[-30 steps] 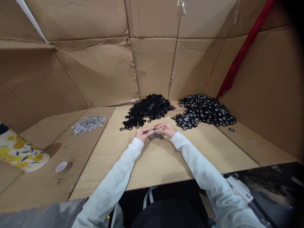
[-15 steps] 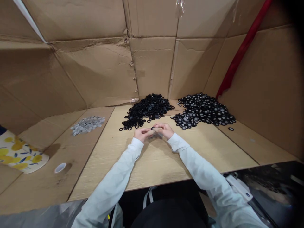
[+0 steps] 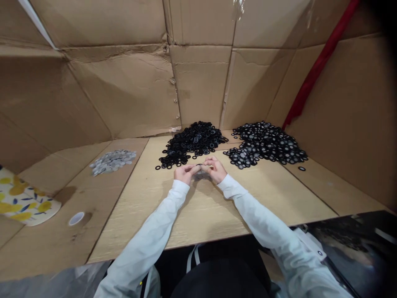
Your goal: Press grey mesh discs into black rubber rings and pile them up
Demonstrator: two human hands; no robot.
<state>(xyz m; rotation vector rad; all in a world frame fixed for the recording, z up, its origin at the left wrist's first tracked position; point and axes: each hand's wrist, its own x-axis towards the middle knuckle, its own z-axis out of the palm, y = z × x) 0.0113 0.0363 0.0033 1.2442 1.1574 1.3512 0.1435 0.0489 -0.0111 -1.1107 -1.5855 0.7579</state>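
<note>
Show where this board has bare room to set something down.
Bare: the board between left sleeve and grey discs, between right sleeve and disc-filled rings, and between both sleeves. Crowded: the back, under those and plain black rings.

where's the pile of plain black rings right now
In the head view, the pile of plain black rings sits near the middle, just beyond the left hand and right hand, left of the pile of pale-centred rings.

Two hands [image 3: 184,173] [image 3: 216,170], three small-part piles [image 3: 113,162] [image 3: 197,138] [image 3: 269,142], one patterned cylinder [image 3: 27,203], one red strip [image 3: 313,76]
</note>
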